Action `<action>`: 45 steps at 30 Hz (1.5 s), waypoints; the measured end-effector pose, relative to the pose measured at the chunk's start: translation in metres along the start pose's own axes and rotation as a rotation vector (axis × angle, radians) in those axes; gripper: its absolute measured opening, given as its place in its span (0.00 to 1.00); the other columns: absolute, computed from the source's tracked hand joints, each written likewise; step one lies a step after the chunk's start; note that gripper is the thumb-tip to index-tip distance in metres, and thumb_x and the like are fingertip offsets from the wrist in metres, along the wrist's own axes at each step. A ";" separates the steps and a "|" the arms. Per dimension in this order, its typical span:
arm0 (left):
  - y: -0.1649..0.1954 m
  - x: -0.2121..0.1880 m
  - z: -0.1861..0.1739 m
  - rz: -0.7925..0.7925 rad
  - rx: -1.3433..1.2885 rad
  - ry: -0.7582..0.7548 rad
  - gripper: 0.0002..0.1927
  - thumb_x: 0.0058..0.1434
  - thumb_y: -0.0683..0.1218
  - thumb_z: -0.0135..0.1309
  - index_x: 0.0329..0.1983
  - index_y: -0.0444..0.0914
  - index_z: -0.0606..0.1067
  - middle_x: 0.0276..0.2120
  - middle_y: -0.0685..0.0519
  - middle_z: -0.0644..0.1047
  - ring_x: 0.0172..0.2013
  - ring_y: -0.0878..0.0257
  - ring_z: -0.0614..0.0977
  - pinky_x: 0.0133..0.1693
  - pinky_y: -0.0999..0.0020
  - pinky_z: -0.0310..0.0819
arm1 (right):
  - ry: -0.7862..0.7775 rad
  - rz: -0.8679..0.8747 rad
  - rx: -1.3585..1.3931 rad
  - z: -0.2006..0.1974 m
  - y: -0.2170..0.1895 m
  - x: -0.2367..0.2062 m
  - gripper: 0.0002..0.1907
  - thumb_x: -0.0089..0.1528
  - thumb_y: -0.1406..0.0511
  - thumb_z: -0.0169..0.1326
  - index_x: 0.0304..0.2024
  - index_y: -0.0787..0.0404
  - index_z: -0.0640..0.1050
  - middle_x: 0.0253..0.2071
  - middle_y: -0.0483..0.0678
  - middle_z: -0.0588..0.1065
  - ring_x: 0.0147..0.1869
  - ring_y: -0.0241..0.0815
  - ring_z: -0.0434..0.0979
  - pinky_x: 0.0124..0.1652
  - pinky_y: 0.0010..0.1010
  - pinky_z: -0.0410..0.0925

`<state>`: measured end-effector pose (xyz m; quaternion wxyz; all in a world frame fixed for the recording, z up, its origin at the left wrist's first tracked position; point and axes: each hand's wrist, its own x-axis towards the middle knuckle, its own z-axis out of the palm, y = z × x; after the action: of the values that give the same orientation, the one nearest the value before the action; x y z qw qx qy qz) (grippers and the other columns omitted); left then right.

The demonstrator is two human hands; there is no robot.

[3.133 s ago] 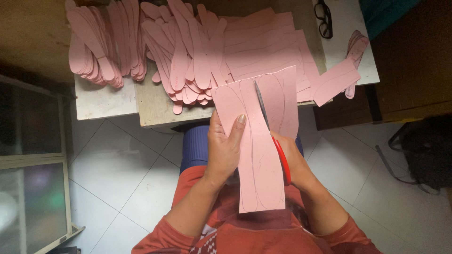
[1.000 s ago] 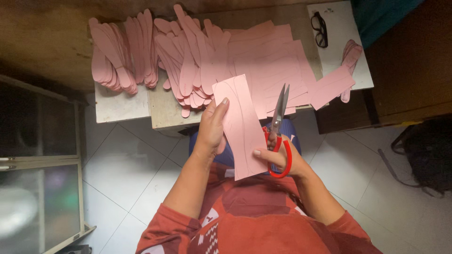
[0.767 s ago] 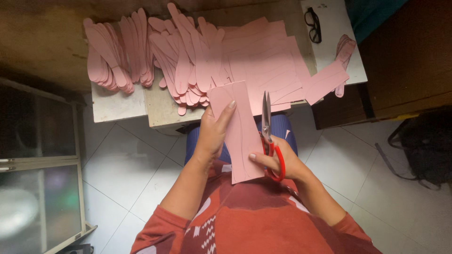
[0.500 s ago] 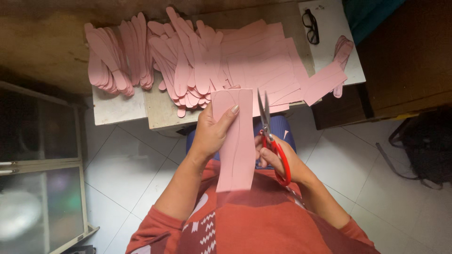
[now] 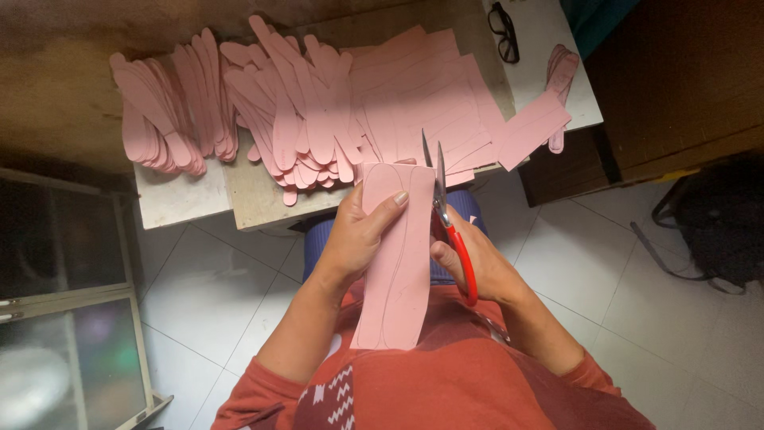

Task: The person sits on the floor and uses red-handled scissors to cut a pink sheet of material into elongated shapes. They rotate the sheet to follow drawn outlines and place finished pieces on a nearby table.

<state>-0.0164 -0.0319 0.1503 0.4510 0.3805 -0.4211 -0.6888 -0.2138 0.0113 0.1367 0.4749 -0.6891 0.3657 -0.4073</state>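
My left hand (image 5: 358, 236) grips a long pink sheet (image 5: 395, 279) with a curved outline drawn on it, held upright over my lap. My right hand (image 5: 476, 267) holds red-handled scissors (image 5: 442, 209), blades open and pointing up along the sheet's right edge near its top. On the low table ahead lie piles of cut pink sole-shaped pieces (image 5: 286, 119) and a stack of uncut pink sheets (image 5: 422, 103).
A second heap of pink cut pieces (image 5: 163, 119) lies at the table's left. Black glasses (image 5: 504, 30) rest on a white board at the back right. A loose pink strip (image 5: 533, 127) overhangs the table edge. A dark bag (image 5: 716, 223) sits on the tiled floor, right.
The cut-off side piece from three seconds ago is gone. The sheet has turned upright and the scissors have swung from the right side up to its top right edge.
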 end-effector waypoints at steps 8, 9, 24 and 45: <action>-0.004 0.000 0.001 -0.030 0.020 0.017 0.20 0.68 0.44 0.55 0.61 0.31 0.72 0.46 0.49 0.81 0.43 0.66 0.82 0.46 0.69 0.80 | 0.002 0.287 -0.057 -0.003 -0.003 -0.002 0.54 0.59 0.29 0.35 0.70 0.62 0.63 0.34 0.47 0.71 0.35 0.39 0.70 0.37 0.34 0.71; -0.004 0.001 0.002 -0.039 0.010 0.019 0.19 0.68 0.44 0.55 0.60 0.31 0.72 0.45 0.48 0.81 0.42 0.65 0.82 0.45 0.68 0.80 | -0.002 0.320 -0.041 -0.003 -0.003 -0.003 0.55 0.58 0.28 0.35 0.69 0.62 0.64 0.32 0.47 0.71 0.33 0.39 0.70 0.34 0.33 0.71; -0.010 0.003 0.002 -0.017 0.032 -0.008 0.19 0.68 0.46 0.56 0.58 0.32 0.72 0.44 0.49 0.81 0.42 0.66 0.82 0.44 0.70 0.81 | 0.101 0.218 -0.005 0.002 -0.002 -0.005 0.53 0.58 0.28 0.35 0.58 0.66 0.71 0.24 0.43 0.67 0.26 0.32 0.66 0.26 0.25 0.65; 0.017 0.016 -0.010 -0.053 0.287 -0.267 0.15 0.69 0.46 0.54 0.55 0.34 0.73 0.42 0.54 0.80 0.42 0.69 0.80 0.45 0.71 0.78 | 0.017 0.179 -0.030 -0.014 -0.003 -0.008 0.52 0.58 0.25 0.31 0.50 0.64 0.70 0.26 0.41 0.62 0.29 0.34 0.60 0.30 0.28 0.60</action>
<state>-0.0068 -0.0535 0.1601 0.3139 0.3569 -0.5610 -0.6777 -0.2294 0.0141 0.1412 0.4961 -0.6571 0.4359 -0.3635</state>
